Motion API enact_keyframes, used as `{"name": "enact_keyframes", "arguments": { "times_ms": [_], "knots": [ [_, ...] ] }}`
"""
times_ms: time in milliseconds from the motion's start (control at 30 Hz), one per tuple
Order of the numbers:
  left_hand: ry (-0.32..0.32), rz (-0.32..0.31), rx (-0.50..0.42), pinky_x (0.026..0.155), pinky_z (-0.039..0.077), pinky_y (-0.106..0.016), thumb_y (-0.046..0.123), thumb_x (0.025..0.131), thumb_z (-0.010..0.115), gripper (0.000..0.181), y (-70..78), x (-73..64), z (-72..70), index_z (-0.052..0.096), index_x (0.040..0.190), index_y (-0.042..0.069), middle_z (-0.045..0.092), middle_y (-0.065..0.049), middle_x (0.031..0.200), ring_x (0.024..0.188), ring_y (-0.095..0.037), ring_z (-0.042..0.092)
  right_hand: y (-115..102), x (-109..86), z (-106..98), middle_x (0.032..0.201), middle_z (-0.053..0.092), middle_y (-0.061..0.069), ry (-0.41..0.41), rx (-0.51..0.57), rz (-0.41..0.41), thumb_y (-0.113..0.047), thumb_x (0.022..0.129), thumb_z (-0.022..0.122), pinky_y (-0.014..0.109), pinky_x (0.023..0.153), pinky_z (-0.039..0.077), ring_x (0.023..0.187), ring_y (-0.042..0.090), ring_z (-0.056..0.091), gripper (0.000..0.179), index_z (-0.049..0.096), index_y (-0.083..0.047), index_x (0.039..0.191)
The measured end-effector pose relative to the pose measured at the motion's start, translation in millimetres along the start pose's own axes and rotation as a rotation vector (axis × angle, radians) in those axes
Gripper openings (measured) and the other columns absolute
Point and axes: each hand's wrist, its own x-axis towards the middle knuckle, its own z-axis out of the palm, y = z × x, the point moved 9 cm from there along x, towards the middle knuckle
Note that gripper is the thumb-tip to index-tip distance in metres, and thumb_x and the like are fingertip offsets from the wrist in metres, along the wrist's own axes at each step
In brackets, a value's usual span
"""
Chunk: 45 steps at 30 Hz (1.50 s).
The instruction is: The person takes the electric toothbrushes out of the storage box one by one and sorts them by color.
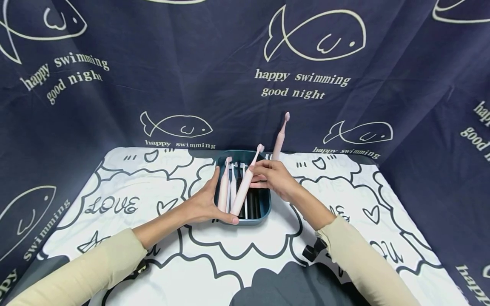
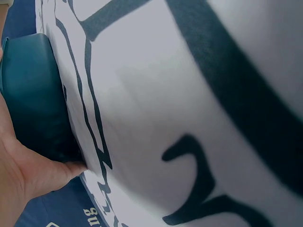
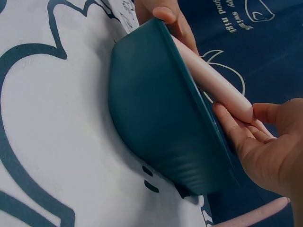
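A dark teal plastic basin (image 1: 265, 208) holds several electric toothbrushes, pink, white and black. My left hand (image 1: 204, 203) grips its left side, thumb over the front rim and fingers along the side wall. Between the fingers and thumb of my right hand (image 1: 276, 176) is a pink electric toothbrush (image 1: 243, 193), pinched by its upper handle. This brush leans across the basin, head up past the back rim and lower end near my left thumb. To its left another pink toothbrush (image 1: 223, 191) leans inside the basin. Right of them lie black handles (image 1: 252, 203).
Behind my right hand, a third pink toothbrush (image 1: 280, 142) stands upright beyond the basin, its lower end hidden. A white cloth with black drawings (image 1: 245, 242) covers the table. Dark blue fabric (image 1: 229, 76) with fish prints hangs at the back and sides.
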Motion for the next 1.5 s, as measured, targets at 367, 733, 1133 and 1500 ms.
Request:
{"name": "enact_keyframes", "arguments": {
  "times_ms": [367,733,1133,1500],
  "knots": [
    [0.002,-0.009,-0.011,0.139,0.028,-0.066,0.068,0.061,0.107,0.178,1.2,-0.3,-1.1,-0.019,0.18,0.028,0.0,-0.019,0.191,0.177,-0.042,0.013,-18,-10.8,-33,0.1,0.077,0.001,0.047,-0.005,-0.043,-0.008,0.113,0.063,0.032,0.09,0.07,0.089,0.012,0.08,0.027,0.064,0.01,0.133],
    [-0.006,-0.016,-0.005,0.139,0.026,-0.068,0.068,0.062,0.107,0.177,2.0,-1.1,-0.7,-0.02,0.18,0.03,-0.003,-0.016,0.192,0.178,-0.041,0.009,-32,-17.0,-71,0.098,0.079,0.0,0.107,-0.007,-0.084,-0.008,0.112,0.064,0.032,0.09,0.07,0.089,0.012,0.081,0.017,0.068,0.004,0.125],
    [0.003,-0.014,0.007,0.138,0.028,-0.068,0.069,0.063,0.106,0.177,-0.4,-1.0,-0.5,-0.019,0.181,0.028,-0.001,-0.016,0.192,0.177,-0.042,0.011,-49,-19.4,-106,0.099,0.082,0.001,0.152,0.045,-0.142,-0.007,0.114,0.064,0.03,0.089,0.07,0.09,0.012,0.082,0.01,0.074,-0.005,0.114],
    [-0.001,-0.005,0.001,0.139,0.027,-0.068,0.069,0.064,0.106,0.176,-0.5,-1.6,0.8,-0.019,0.181,0.028,-0.002,-0.017,0.192,0.177,-0.042,0.01,-58,-16.5,-135,0.098,0.082,0.0,0.207,0.022,-0.176,-0.009,0.113,0.068,0.028,0.088,0.07,0.088,0.011,0.083,0.008,0.075,-0.004,0.114]
  ]
}}
